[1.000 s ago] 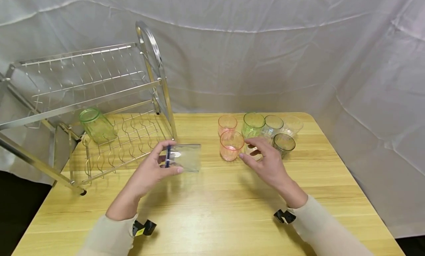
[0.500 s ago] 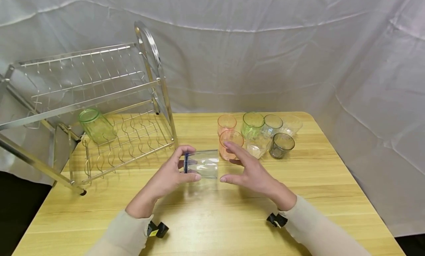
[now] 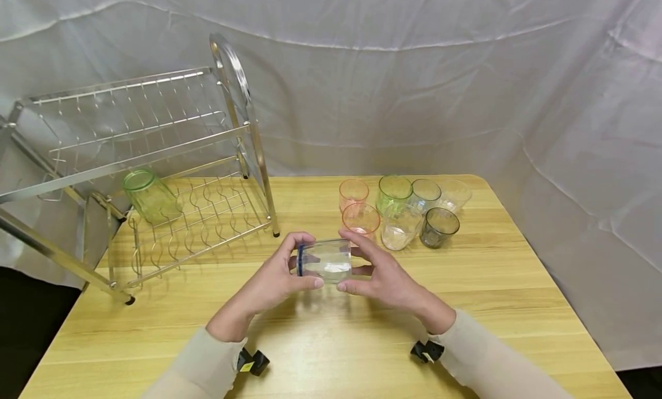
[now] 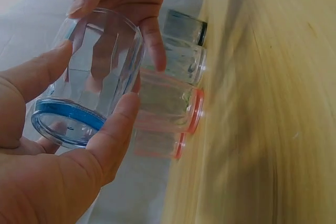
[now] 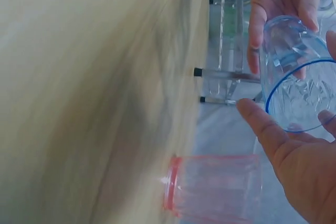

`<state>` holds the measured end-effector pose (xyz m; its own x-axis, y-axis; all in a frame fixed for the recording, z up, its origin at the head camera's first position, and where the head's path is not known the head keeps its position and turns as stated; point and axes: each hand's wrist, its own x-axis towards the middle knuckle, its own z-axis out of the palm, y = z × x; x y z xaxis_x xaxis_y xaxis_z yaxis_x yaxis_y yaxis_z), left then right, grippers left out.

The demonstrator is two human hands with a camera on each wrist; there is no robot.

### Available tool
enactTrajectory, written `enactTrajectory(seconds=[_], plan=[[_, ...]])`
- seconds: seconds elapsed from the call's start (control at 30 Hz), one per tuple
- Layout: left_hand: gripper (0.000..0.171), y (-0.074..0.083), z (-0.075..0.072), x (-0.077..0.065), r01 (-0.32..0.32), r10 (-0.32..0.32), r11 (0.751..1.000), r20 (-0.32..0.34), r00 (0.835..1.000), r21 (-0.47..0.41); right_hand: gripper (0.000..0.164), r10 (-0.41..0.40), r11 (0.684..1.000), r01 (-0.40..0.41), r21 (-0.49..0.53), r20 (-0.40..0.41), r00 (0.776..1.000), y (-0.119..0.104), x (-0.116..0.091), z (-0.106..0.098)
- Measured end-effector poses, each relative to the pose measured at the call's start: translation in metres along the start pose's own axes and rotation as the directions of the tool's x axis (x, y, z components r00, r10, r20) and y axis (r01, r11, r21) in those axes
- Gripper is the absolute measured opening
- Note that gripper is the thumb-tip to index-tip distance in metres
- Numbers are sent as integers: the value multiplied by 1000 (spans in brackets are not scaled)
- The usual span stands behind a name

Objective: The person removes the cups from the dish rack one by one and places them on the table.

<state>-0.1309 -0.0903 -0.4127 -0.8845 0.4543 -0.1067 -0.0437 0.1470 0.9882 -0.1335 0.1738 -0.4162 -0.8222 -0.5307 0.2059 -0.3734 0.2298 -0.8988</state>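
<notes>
In the head view a clear bluish tumbler [image 3: 327,260] lies on its side in the air above the table, its thick blue base to the left and its rim to the right. The left hand [image 3: 276,278] grips it round the base, thumb in front and fingers behind. At the rim end, the right hand [image 3: 380,275] holds it with thumb and fingers spread around the edge. Seen from the right wrist, the tumbler's blue-edged mouth [image 5: 270,95] sits between that hand's fingers. A pink tumbler [image 3: 360,215] stands just beyond the right hand.
A two-tier metal dish rack [image 3: 253,157] stands on the left, with a green glass [image 3: 152,198] tilted upside down on its lower tier. Behind the right hand are a clear glass [image 3: 400,226], a dark grey glass [image 3: 439,226], another green glass [image 3: 394,195] and several others.
The left hand has carried the tumbler rightward, away from the rack. The right hand has moved left from beside the pink tumbler and taken hold of the rim end.
</notes>
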Motion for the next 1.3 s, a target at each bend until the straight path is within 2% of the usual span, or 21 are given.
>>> enactTrajectory(seconds=[0.2,0.4,0.5,0.6,0.67,0.77,0.87,0.97,1.07,1.17,1.3], plan=[[78,-1,0,-1,2,-3,999,16,1000,39,88,39,995,-39,95,9,999,-4,0,0],[77,-1,-9,-3,1,-1,999,5,1000,44,85,37,999,-37,40,-2,999,-4,-5,-8],[67,0,-17,-5,-16,22,996,-64,998,89,86,51,999,-51,-17,-12,999,-3,-9,-16],[56,0,-28,-6,-37,71,983,-187,980,180,86,72,994,-73,-81,-18,997,-1,-13,-24],[48,0,-35,-7,-49,116,969,-271,955,241,86,81,989,-83,-122,-20,996,-1,-16,-31],[41,1,-46,-9,-44,179,938,-373,910,344,85,103,977,-105,-183,-20,994,-1,-20,-40],[38,3,-54,-12,11,220,888,-445,868,460,84,136,962,-138,-238,-24,990,-3,-24,-49],[40,4,-60,-15,88,237,830,-490,839,552,84,162,945,-164,-282,-30,986,-2,-28,-57],[45,3,-66,-19,131,249,786,-503,828,604,85,179,928,-181,-324,-38,983,-3,-32,-66],[49,-1,-72,-20,153,259,755,-503,824,638,87,196,907,-201,-370,-51,979,-4,-35,-73],[52,-5,-77,-20,177,235,746,-502,832,641,86,206,878,-214,-427,-67,976,-4,-41,-83]])
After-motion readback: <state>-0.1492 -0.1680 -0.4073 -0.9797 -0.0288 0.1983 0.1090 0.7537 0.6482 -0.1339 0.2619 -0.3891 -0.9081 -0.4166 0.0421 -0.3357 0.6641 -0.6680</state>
